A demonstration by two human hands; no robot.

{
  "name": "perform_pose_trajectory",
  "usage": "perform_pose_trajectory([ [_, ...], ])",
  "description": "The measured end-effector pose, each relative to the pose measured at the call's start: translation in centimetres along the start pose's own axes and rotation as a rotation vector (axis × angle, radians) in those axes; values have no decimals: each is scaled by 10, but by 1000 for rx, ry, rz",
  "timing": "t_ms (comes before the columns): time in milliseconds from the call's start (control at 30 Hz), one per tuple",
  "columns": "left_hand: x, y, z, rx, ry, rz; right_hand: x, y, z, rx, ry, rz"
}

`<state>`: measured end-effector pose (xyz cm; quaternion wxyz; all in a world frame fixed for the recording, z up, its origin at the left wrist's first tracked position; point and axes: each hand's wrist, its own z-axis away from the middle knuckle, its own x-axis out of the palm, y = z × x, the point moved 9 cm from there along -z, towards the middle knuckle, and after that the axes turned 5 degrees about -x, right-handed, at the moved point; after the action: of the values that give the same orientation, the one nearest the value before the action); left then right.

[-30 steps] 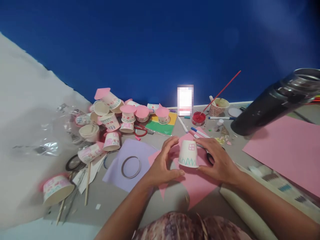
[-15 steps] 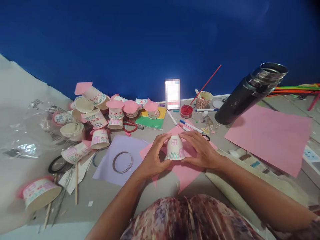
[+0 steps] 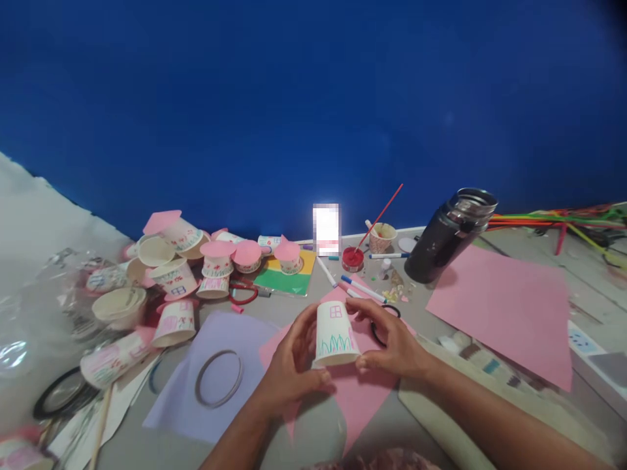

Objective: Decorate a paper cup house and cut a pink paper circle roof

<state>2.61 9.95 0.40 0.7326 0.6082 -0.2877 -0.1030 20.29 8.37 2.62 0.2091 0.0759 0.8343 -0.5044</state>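
An upside-down white paper cup [image 3: 335, 334] sits between my hands, with a pink window and green grass drawn on its side. My left hand [image 3: 296, 359] curls round the cup's left side, thumb at the lower rim. On the other side, my right hand [image 3: 392, 339] grips it with thumb low and fingers near the top. Under the cup lies cut pink paper [image 3: 360, 405]. Black-handled scissors [image 3: 379, 326] are partly hidden behind my right hand. Several markers [image 3: 365, 289] lie just beyond the cup.
Decorated cups with pink paper tops [image 3: 218, 258] crowd the left. A tape ring [image 3: 219, 378] rests on purple paper [image 3: 181, 405]. A red paint pot [image 3: 353, 260] with a brush, a dark flask [image 3: 448, 235] and a pink sheet [image 3: 509, 313] stand or lie at the back and right.
The view has tipped upward, so the table things sit lower in the picture. The cup appears larger and slightly turned, its pink door further round to the right. Both hands still hold it.
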Motion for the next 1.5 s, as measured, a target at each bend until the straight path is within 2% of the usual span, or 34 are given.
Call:
perform_pose_trajectory([
  [133,-2,-4,-2,-46,74,101,4,-1,-2,53,-15,-137],
  [200,-9,-3,-2,-24,140,132,-4,3,-11,120,26,-191],
  [267,-17,-2,-2,0,205,164,-33,15,-27,259,219,-271],
  [333,-22,0,-2,13,246,173,-77,33,-41,401,567,-383],
  [367,-22,1,-3,18,250,161,-93,38,-55,420,636,-395],
  [467,-22,5,-4,30,230,78,-129,60,-99,499,707,-434],
  [600,-28,8,-2,67,282,-50,-151,89,-139,599,706,-450],
  [700,-30,7,-1,79,287,-110,-153,99,-151,634,658,-401],
  [800,-32,6,0,78,284,-117,-145,96,-151,602,576,-290],
  [1000,-39,-3,0,1,367,-68,-117,57,-121,327,338,94],
  [1167,-35,-11,-1,-36,389,11,-115,37,-97,161,298,314],
  [1300,-36,-14,-1,-56,445,14,-110,37,-94,116,250,394],
  [1500,-43,-27,-2,-114,460,93,-105,34,-92,70,215,456],
])
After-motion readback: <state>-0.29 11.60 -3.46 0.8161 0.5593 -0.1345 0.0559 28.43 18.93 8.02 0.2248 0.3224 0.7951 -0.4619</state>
